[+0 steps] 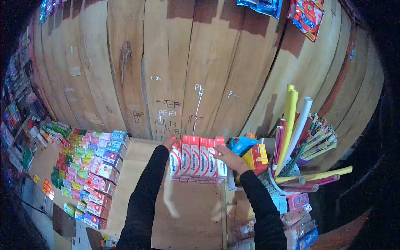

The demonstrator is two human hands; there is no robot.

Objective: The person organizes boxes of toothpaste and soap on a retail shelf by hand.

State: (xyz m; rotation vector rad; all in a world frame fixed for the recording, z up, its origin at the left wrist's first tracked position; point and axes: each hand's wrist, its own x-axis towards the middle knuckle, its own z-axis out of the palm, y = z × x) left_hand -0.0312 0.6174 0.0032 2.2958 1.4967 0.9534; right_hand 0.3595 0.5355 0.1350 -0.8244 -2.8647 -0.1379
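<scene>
A row of several red-and-white Pepsodent toothpaste boxes (200, 160) stands upright against the plank wall, on top of more boxes of the same kind. My left hand (170, 143) is at the top left end of the row, its fingers closed round the upper part of the leftmost toothpaste box (175, 162). That box leans slightly, with a narrow gap between it and its neighbour. At the right end, my right hand (231, 159) lies with fingers stretched out, touching the upper part of the end box (221, 166). Its thumb is hard to make out.
Stacked soap boxes (102, 171) fill the shelf on the left. Right of the row are a blue packet (241, 146), a yellow box (255, 156) and a basket (271, 183) with long rolls (287, 129) sticking out. Sachets (308, 18) hang above.
</scene>
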